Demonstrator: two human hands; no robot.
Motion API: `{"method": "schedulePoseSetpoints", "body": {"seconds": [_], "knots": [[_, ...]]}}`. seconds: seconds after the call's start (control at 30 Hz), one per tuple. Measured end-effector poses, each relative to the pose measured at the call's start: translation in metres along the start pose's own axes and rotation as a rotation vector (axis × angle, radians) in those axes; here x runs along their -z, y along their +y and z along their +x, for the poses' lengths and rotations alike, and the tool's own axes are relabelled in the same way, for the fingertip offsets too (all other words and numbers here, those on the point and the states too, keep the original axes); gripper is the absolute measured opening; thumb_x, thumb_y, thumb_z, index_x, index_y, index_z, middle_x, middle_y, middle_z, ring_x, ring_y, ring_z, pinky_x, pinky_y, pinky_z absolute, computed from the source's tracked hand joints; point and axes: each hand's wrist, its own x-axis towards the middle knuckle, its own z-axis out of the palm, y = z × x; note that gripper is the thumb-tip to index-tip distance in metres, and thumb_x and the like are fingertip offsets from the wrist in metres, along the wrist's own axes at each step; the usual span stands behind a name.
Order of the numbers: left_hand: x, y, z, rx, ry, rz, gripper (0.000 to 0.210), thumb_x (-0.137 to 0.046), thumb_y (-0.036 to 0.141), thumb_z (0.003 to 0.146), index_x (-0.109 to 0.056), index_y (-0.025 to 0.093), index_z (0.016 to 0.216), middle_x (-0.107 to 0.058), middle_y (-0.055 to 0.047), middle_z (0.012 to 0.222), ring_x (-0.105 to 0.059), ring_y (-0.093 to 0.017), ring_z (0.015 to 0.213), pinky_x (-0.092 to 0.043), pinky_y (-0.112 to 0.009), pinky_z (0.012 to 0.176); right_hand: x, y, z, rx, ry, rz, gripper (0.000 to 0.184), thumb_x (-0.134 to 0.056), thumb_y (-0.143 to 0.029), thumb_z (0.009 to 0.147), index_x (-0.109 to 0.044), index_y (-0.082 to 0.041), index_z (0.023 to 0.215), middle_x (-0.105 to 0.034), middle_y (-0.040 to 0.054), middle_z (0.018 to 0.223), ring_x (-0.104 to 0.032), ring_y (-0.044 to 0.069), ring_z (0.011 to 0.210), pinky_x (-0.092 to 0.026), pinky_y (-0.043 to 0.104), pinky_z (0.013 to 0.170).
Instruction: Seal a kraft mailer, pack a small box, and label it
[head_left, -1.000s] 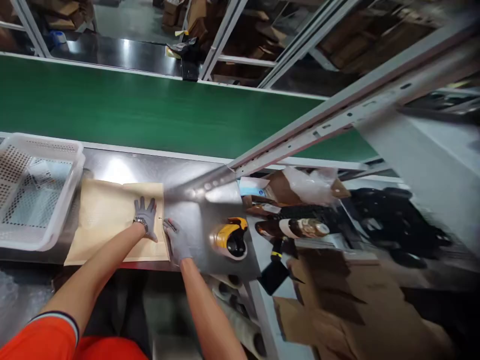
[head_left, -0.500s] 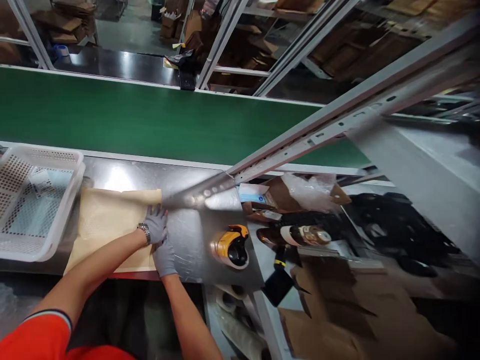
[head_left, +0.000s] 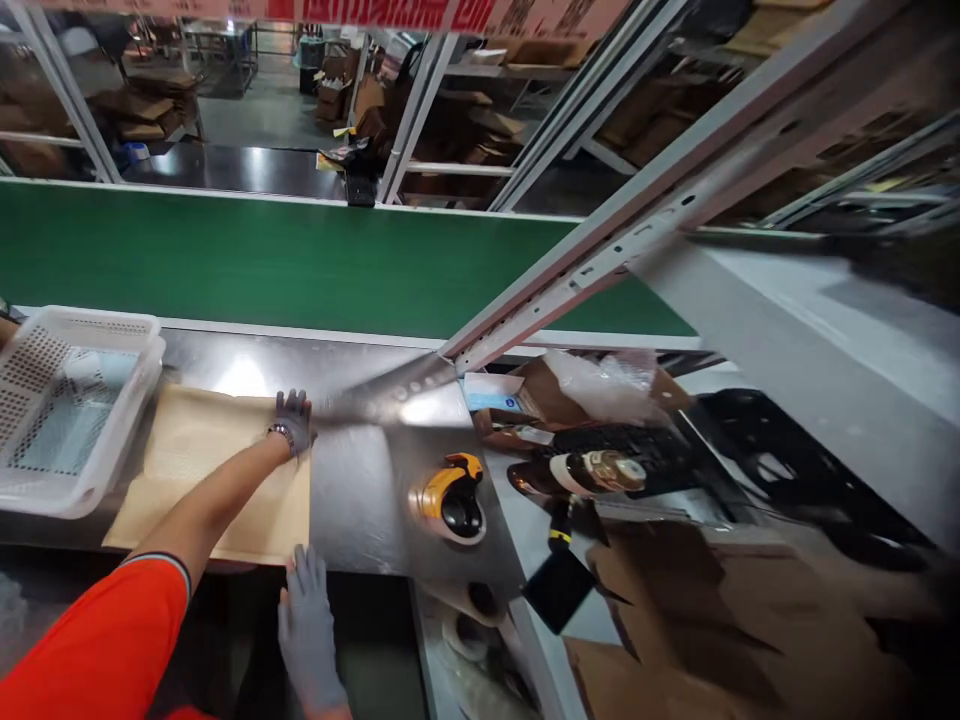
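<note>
A tan padded envelope point(head_left: 202, 470) lies flat on the steel worktable point(head_left: 360, 480), to the right of a white basket. My left hand point(head_left: 294, 420), in a grey glove with a wristwatch, rests on the envelope's far right corner. My right hand point(head_left: 306, 615), also gloved, is below the table's front edge, its fingertips touching the envelope's near right corner. Neither hand lifts anything.
A white perforated basket point(head_left: 142, 345) holding papers stands at the left. A yellow and black tape dispenser point(head_left: 452, 495) sits on the table to the right. A green conveyor belt point(head_left: 300, 260) runs behind. A slanted metal rail point(head_left: 600, 265), boxes and a bottle point(head_left: 592, 472) crowd the right.
My hands were together at the envelope's right edge; they have moved apart along it, the left to the far corner and the right down to the near corner. The view tilted up.
</note>
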Motion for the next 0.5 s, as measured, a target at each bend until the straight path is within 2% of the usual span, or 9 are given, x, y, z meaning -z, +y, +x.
{"method": "schedulePoseSetpoints", "body": {"seconds": [0.07, 0.13, 0.2, 0.27, 0.37, 0.43, 0.5], "knots": [[-0.027, 0.010, -0.050, 0.064, -0.001, -0.003, 0.100, -0.053, 0.060, 0.109, -0.031, 0.002, 0.188, -0.005, -0.028, 0.198, -0.002, -0.055, 0.185, -0.001, -0.077, 0.147, 0.012, 0.009, -0.020, 0.031, 0.109, 0.032, 0.063, -0.054, -0.021, 0.108, -0.073, -0.044, 0.164, -0.074, 0.0026, 0.168, -0.067, 0.041, 0.160, -0.070, 0.069, 0.118], [-0.068, 0.020, -0.109, 0.043, -0.038, -0.033, 0.107, -0.050, 0.073, 0.108, -0.035, 0.001, 0.186, -0.007, -0.029, 0.198, 0.001, -0.062, 0.182, 0.002, -0.085, 0.145, 0.025, 0.020, -0.022, 0.008, 0.219, 0.051, 0.054, -0.052, -0.025, 0.110, -0.081, -0.040, 0.153, -0.082, 0.0062, 0.156, -0.075, 0.042, 0.151, -0.074, 0.069, 0.110], [-0.109, 0.029, -0.164, -0.091, -0.084, -0.051, 0.116, -0.049, 0.081, 0.105, -0.034, -0.001, 0.186, -0.010, -0.030, 0.197, 0.001, -0.063, 0.182, 0.001, -0.084, 0.146, 0.036, 0.028, -0.004, -0.028, 0.260, 0.066, 0.049, -0.049, -0.029, 0.113, -0.084, -0.031, 0.148, -0.083, 0.0128, 0.152, -0.078, 0.043, 0.147, -0.073, 0.070, 0.111], [-0.141, 0.034, -0.204, -0.233, -0.105, -0.039, 0.118, -0.053, 0.080, 0.102, -0.036, -0.001, 0.186, -0.012, -0.030, 0.196, -0.001, -0.060, 0.183, -0.002, -0.082, 0.148, 0.045, 0.032, 0.028, -0.030, 0.229, 0.078, 0.052, -0.044, -0.032, 0.116, -0.083, -0.023, 0.148, -0.082, 0.0175, 0.154, -0.078, 0.040, 0.146, -0.071, 0.067, 0.116], [-0.160, 0.035, -0.231, -0.422, -0.114, 0.018, 0.111, -0.059, 0.069, 0.095, -0.045, 0.003, 0.183, -0.027, -0.027, 0.195, -0.014, -0.052, 0.184, -0.010, -0.074, 0.152, 0.051, 0.039, 0.082, 0.054, 0.133, 0.041, 0.053, -0.046, -0.033, 0.113, -0.082, -0.018, 0.150, -0.077, 0.0194, 0.162, -0.073, 0.038, 0.154, -0.065, 0.063, 0.125], [-0.159, 0.028, -0.232, -0.532, -0.103, 0.098, 0.108, -0.060, 0.061, 0.089, -0.052, 0.005, 0.180, -0.040, -0.023, 0.192, -0.026, -0.046, 0.183, -0.016, -0.066, 0.153, 0.051, 0.048, 0.106, 0.114, 0.061, -0.025, 0.055, -0.050, -0.039, 0.109, -0.083, -0.016, 0.147, -0.075, 0.0211, 0.165, -0.068, 0.041, 0.158, -0.059, 0.066, 0.130], [-0.152, 0.013, -0.225, -0.636, -0.054, 0.178, 0.101, -0.059, 0.058, 0.088, -0.057, 0.010, 0.177, -0.045, -0.017, 0.191, -0.032, -0.040, 0.182, -0.023, -0.059, 0.153, 0.048, 0.062, 0.118, 0.111, 0.019, -0.102, 0.062, -0.051, -0.050, 0.106, -0.086, -0.014, 0.142, -0.075, 0.0250, 0.163, -0.069, 0.046, 0.156, -0.056, 0.070, 0.130]]}}
